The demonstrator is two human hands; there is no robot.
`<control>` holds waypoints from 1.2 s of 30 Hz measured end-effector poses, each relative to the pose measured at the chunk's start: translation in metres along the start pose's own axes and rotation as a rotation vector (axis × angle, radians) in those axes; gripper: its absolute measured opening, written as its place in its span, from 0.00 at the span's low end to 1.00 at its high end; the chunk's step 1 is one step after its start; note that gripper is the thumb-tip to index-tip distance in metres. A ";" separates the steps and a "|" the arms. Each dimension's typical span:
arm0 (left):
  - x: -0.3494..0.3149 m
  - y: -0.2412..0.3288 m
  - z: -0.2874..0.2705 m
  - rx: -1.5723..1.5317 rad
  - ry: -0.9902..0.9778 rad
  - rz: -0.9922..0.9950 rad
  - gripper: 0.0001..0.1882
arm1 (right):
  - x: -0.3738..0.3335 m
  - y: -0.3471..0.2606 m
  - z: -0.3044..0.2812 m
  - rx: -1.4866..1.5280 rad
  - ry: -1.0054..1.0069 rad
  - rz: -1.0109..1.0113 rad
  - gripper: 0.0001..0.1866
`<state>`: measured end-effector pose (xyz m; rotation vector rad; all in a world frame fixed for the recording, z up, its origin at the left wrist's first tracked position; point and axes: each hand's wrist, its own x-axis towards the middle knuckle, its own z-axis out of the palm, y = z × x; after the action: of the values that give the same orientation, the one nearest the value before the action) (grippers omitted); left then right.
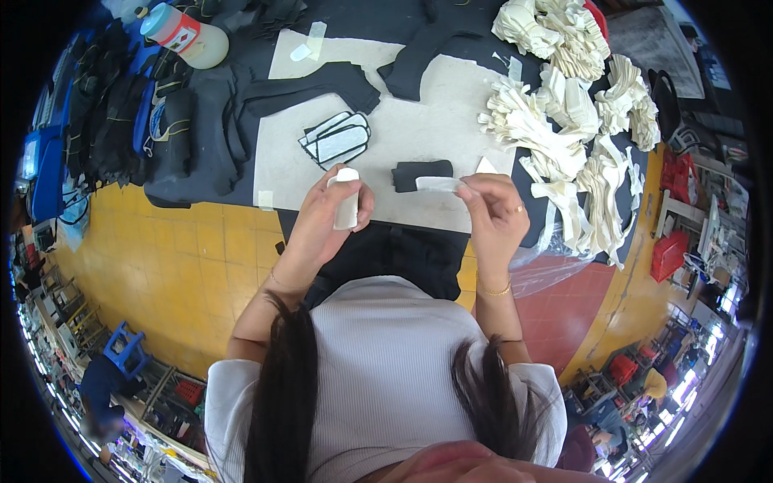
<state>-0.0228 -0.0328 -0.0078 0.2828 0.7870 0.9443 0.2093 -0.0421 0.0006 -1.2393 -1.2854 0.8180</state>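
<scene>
My left hand (320, 211) is closed round a small stack of white rounded-end pieces (346, 211), held over the front edge of the pale board (286, 173). Between thumb and fingertips, my right hand (496, 216) pinches the end of a single white strip (436, 184). That strip extends leftward over a small stack of black fabric pieces (405, 176); whether it touches them I cannot tell. Beyond my left hand lie several overlapping white pads with black edging (336, 138). Black curved fabric pieces (407, 71) lie on the far part of the board.
Bundles of cream fabric strips (523, 121) crowd the table's right side. Dark fabric stacks (211, 133) fill the left, with a plastic bottle of pale liquid (201, 47) behind them. Clear plastic film (547, 262) hangs at the right front edge. A blue stool (125, 348) stands behind on the left.
</scene>
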 end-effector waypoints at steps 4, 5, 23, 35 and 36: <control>-0.004 0.001 0.013 0.059 -0.049 0.034 0.04 | -0.001 -0.015 -0.001 -0.035 -0.034 -0.292 0.08; -0.005 0.003 0.015 0.071 -0.069 0.034 0.05 | 0.000 -0.018 0.000 -0.026 -0.040 -0.336 0.07; -0.007 -0.037 -0.011 1.735 -0.176 0.853 0.17 | 0.011 0.020 0.016 -0.276 -0.173 0.463 0.07; -0.002 -0.044 -0.015 1.804 -0.208 0.869 0.22 | 0.011 0.027 0.015 -0.327 -0.208 0.454 0.07; -0.001 -0.045 -0.015 1.799 -0.213 0.871 0.23 | 0.011 0.028 0.016 -0.318 -0.205 0.459 0.07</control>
<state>-0.0060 -0.0611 -0.0415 2.3846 1.1443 0.6756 0.2010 -0.0229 -0.0257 -1.7827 -1.3490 1.1186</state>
